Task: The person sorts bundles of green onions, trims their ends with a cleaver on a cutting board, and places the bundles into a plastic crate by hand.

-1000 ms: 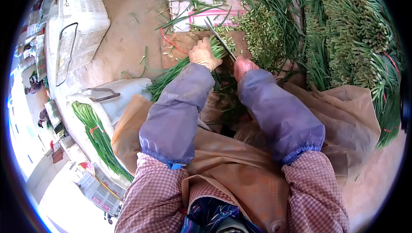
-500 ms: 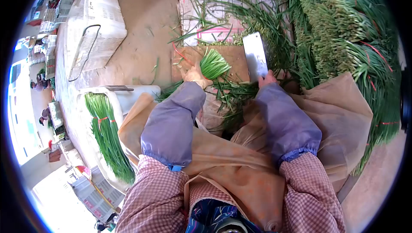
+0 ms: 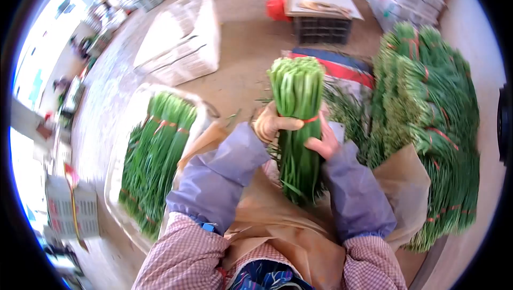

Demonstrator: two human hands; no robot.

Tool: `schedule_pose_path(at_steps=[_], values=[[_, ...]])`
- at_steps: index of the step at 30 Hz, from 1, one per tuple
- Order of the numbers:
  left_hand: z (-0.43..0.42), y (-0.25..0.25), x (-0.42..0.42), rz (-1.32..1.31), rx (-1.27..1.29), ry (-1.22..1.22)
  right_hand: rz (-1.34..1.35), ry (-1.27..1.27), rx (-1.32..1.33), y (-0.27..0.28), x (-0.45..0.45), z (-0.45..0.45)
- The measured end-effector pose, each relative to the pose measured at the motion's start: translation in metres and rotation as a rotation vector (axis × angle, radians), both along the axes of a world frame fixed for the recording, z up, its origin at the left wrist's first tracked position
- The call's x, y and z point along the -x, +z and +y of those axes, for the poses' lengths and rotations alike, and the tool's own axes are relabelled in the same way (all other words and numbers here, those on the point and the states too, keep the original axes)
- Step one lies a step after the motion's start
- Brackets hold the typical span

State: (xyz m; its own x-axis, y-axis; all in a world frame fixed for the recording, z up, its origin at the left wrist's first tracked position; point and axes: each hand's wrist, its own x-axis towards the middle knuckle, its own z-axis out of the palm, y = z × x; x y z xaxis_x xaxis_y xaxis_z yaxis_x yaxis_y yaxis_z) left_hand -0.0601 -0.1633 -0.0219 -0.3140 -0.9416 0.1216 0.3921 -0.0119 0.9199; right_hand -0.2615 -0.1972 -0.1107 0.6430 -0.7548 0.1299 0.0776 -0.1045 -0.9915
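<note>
A thick bunch of chives (image 3: 298, 92) stands upright before me, its pale cut ends up and its green leaves hanging down. A red tie (image 3: 311, 119) runs round its middle. My left hand (image 3: 271, 123) grips it from the left, thumb across the front by the tie. On the right side my right hand (image 3: 325, 139) presses against it, thumb on the leaves just below the tie. The fingers of both hands are partly hidden behind the bunch. Beside my right hand a small piece of a pale flat surface shows; I cannot tell whether it is the cleaver.
At left a white crate (image 3: 113, 180) holds tied chive bunches (image 3: 160, 145). A large pile of chives (image 3: 427, 124) lies at right. Loose trimmings (image 3: 347, 111) cover a sack (image 3: 342, 71). Farther off are a white basket (image 3: 184, 49) and a board-topped black crate (image 3: 322, 31).
The bunch has been raised off the cutting board and turned upright. My right hand has let go of the cleaver and now holds the bunch too. The view has tilted up and shifted.
</note>
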Motion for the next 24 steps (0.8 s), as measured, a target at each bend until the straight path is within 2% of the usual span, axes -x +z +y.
schedule_pose_path(at_steps=[2, 4, 8, 10, 12, 14, 15, 16, 18, 20, 22, 23, 24], values=[[0.023, 0.016, -0.007, 0.040, -0.045, 0.067, -0.106, 0.090, -0.010, 0.037, 0.000, 0.025], [0.042, 0.014, -0.006, 0.089, -0.131, 0.212, -0.018, 0.005, -0.071, 0.037, -0.004, 0.047], [0.080, 0.008, -0.023, -0.031, 0.116, 0.335, -0.045, -0.051, -0.056, 0.058, -0.029, 0.075], [0.103, 0.009, -0.030, 0.093, 0.135, 0.392, -0.089, -0.009, -0.130, 0.088, -0.053, 0.091], [0.120, 0.021, -0.046, 0.119, 0.066, 0.433, -0.025, 0.021, -0.013, 0.096, -0.077, 0.101], [0.134, 0.044, -0.074, 0.213, 0.013, 0.352, -0.092, 0.102, -0.073, 0.111, -0.108, 0.117], [0.141, 0.047, -0.082, 0.305, 0.065, 0.451, -0.103, 0.176, -0.054, 0.121, -0.124, 0.123], [0.152, 0.055, -0.104, 0.254, 0.090, 0.442, -0.116, 0.255, -0.037, 0.128, -0.138, 0.126], [0.170, 0.058, -0.144, 0.308, 0.175, 0.492, 0.109, 0.361, 0.253, 0.131, -0.156, 0.124], [0.204, 0.063, -0.201, 0.254, 0.171, 0.613, 0.115, 0.632, 0.276, 0.118, -0.177, 0.124], [0.243, 0.066, -0.275, 0.207, 0.320, 0.781, 0.127, 0.775, 0.315, 0.100, -0.179, 0.124], [0.273, 0.087, -0.313, 0.033, 0.285, 0.869, 0.171, 0.780, 0.121, 0.084, -0.171, 0.122], [0.305, 0.102, -0.355, -0.027, 0.232, 0.883, 0.219, 0.783, -0.080, 0.069, -0.158, 0.116]])
